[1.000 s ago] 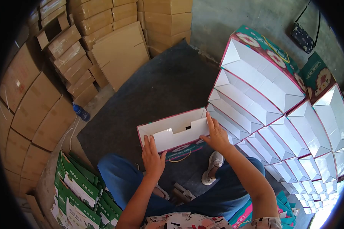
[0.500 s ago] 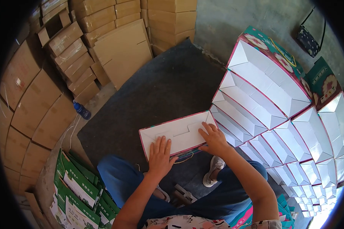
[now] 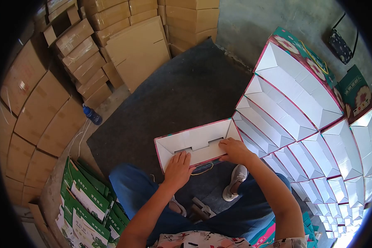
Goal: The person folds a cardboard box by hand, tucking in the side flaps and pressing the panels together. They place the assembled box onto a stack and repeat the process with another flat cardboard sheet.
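An open box with a white inside and red-edged walls lies between my knees and the stacked boxes, its opening facing me. Two dark slots show between the flaps inside it. My left hand lies on the near left edge, fingertips over the inner flap. At the near right edge, my right hand has its fingers reaching inside and its thumb at the outer wall. Part of a yellow cord hangs at the near side of the box. Neither hand is wrapped round anything that I can make out.
Stacked open white boxes rise on the right. Brown cartons line the left and back. A blue bottle stands by the dark mat. Flat green packages lie at lower left, a bag hangs at upper right.
The inner flaps have gone down deeper into the box, and two dark slots now show. Both hands have moved with them, fingers further inside. The whole view has shifted slightly.
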`<state>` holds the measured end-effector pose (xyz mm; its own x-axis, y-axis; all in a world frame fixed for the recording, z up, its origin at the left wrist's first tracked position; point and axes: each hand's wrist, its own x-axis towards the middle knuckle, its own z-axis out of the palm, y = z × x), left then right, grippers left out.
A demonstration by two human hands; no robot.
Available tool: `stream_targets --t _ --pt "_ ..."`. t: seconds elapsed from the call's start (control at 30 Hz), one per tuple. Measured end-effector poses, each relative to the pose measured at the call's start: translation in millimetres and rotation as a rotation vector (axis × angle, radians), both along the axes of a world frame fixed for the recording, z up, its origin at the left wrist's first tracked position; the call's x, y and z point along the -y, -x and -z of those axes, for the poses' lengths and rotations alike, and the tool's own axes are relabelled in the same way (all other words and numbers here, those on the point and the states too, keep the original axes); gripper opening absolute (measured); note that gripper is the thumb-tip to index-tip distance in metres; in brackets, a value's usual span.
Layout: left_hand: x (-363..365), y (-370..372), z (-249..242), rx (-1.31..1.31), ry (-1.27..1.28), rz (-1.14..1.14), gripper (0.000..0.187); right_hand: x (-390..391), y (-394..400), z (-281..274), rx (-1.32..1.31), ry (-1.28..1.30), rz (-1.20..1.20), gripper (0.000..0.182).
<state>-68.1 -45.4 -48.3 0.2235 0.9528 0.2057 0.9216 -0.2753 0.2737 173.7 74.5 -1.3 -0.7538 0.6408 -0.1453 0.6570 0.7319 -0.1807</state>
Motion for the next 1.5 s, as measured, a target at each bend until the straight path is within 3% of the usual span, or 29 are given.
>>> stream_targets --t 0.1,0.17,0.2,0.27,0.3,0.37,0.4,0.5,0.53,0.63,0.67,0.73,0.8,0.97,1.03,1.07,1.1,1.17,1.2,1.33,1.43,1.47,1.5 --pt "6 -1 -7 -0.002 -0.11 0.012 0.058 6 -2 -9 -0.154 -0.025 0.061 0.043" --pt "15 7 -29 0.126 -0.228 -0.05 0.057 12 -4 -34 -0.294 0.081 0.167 0.039" --pt "19 12 -34 0.19 -0.28 -0.074 0.057 6 -6 -32 -0.343 -0.009 0.274 0.04" --pt "13 32 -13 0.423 -0.294 -0.379 0.06 -11 -18 -25 -0.437 -0.201 0.495 0.043" --pt "5 45 -1 0.539 -0.308 -0.534 0.061 -23 -30 -8 -0.49 -0.08 0.589 0.048" --pt "-16 78 22 0.986 0.042 -0.66 0.07 -50 -48 33 -0.594 0.169 0.761 0.059" --pt "-23 87 17 1.206 0.232 -0.708 0.075 -54 -49 32 -0.659 0.488 0.886 0.078" --pt "-28 96 1 1.383 0.822 -0.78 0.089 -53 -48 45 -0.866 0.736 0.972 0.081" --pt "-26 90 -3 1.34 0.781 -0.809 0.087 -57 -51 59 -0.899 0.746 1.03 0.083" --pt "-28 106 54 1.326 0.883 -0.684 0.093 -58 -71 65 -0.883 1.047 1.159 0.084" --pt "-26 106 60 1.428 0.845 -0.557 0.094 -53 -69 63 -0.79 1.042 1.167 0.082" --pt "-29 115 72 1.491 1.021 -0.609 0.09 -30 -47 36 -0.606 1.03 1.179 0.078" --pt "-25 116 76 1.543 1.064 -0.59 0.083 -24 -42 43 -0.68 1.107 1.187 0.072" --pt "-9 121 43 1.728 0.82 -0.485 0.063 -19 -37 0 -0.816 1.215 0.964 0.059" --pt "-5 123 25 1.905 0.587 -0.432 0.056 -14 -35 -19 -1.015 1.185 0.788 0.053" --pt "-2 124 12 2.093 0.444 -0.345 0.058 -12 -33 -31 -1.108 1.239 0.563 0.05" --pt "1 121 -17 2.273 0.283 -0.252 0.059 -10 -31 -38 -1.15 1.158 0.51 0.051" --pt "5 140 -14 2.146 0.215 -0.152 0.061 -3 -26 -42 -1.22 1.005 0.398 0.053" --pt "6 146 -13 2.082 0.18 -0.104 0.063 -2 -25 -41 -1.215 0.933 0.49 0.058" --pt "-1 126 15 2.032 0.094 -0.424 0.058 5 -15 -30 -1.112 0.988 0.935 0.055" --pt "15 117 39 1.637 0.447 -0.638 0.057 11 -36 29 -0.95 0.992 0.921 0.064" --pt "11 112 48 1.846 0.266 -0.573 0.056 18 -40 38 -1.087 0.959 0.763 0.059" --pt "12 109 41 1.839 0.323 -0.566 0.056 21 -46 39 -1.026 0.902 0.696 0.057"
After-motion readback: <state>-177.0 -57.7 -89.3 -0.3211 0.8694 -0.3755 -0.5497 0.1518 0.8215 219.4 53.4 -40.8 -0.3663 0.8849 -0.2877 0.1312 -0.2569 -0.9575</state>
